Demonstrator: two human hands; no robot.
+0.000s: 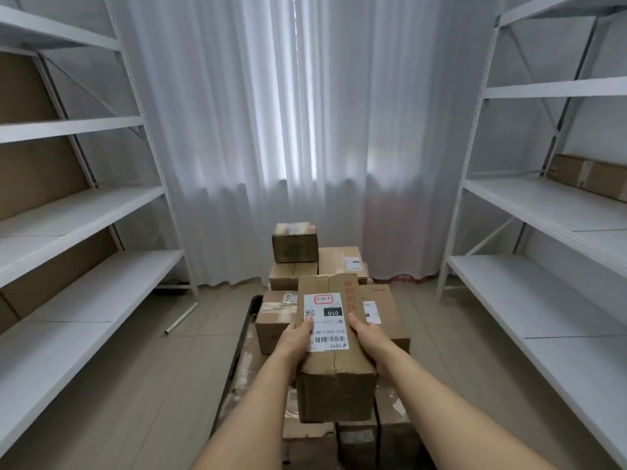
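Two bare forearms reach forward from the bottom of the view, nearly straight, converging on one cardboard box (334,344) held up between them. The left hand (296,337) grips the box's left side, thumb lying on the white shipping label (326,322); the right hand (368,337) clasps the right side, thumb along the top edge and fingers wrapped underneath, out of sight. The box is lifted, long axis pointing away, above a pile of other parcels (386,315) stacked on a cart (249,320). Beyond it a small box (294,244) tops the far stack. White shelving (84,215) flanks both sides, and a pale curtain (271,130) hangs behind.
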